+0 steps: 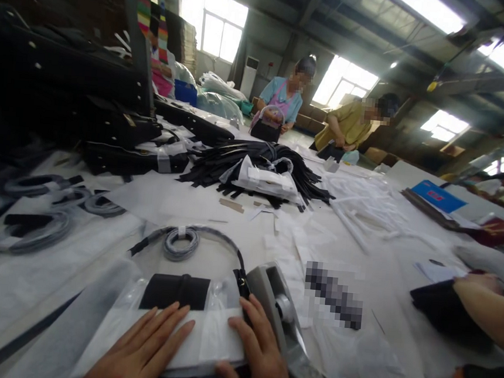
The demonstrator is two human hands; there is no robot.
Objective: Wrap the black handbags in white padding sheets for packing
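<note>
A black bag lies on the white work table, partly covered by white wrapping paper. My left hand rests flat on the paper, its fingers stretched out. On the paper's right side lies my right hand, fingers spread, with the fingertips near the black strap. The strap arches above the bag around a coiled grey cord held by a white band. Close against my right hand stands a grey metal tape dispenser. Neither hand grips anything.
Black strips are heaped mid-table with a wrapped packet on top. More coiled cords and black bags lie left. At right, another person's arm reaches over black material. Two people stand across the table.
</note>
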